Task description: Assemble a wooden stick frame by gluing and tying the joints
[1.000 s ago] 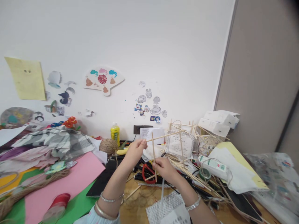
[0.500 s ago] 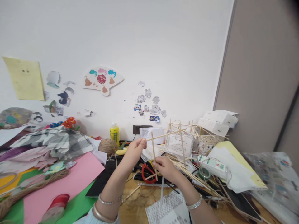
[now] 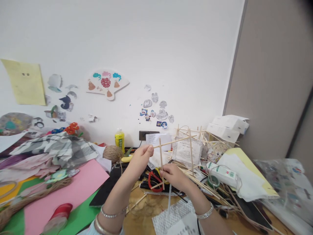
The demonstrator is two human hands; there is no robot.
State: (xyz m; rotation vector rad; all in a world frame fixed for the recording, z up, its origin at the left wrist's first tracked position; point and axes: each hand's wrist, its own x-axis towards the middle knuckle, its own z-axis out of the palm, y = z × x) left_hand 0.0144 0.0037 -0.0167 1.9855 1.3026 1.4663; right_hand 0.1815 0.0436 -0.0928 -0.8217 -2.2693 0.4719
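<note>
I hold a frame of thin wooden sticks (image 3: 174, 142) up in front of me above the desk. My left hand (image 3: 141, 157) pinches the left end of its top crossbar. My right hand (image 3: 173, 175) is closed round the lower part of an upright stick of the same frame. The frame's uprights and crossbars stand roughly square. Behind it a white patterned paper panel (image 3: 186, 151) leans among more sticks. Both wrists wear silver bracelets.
Red-handled scissors (image 3: 154, 180) lie under my hands on the wooden desk (image 3: 144, 212). A ball of twine (image 3: 112, 152) and a yellow bottle (image 3: 120, 138) stand near the wall. Pink paper (image 3: 73, 192), a red cup (image 3: 60, 213), white boxes (image 3: 228, 128) and a loose stick pile (image 3: 207, 187) surround me.
Both hands keep their grip on the stick frame. The view has drifted slightly; the frame is held almost the same, tilted a touch.
</note>
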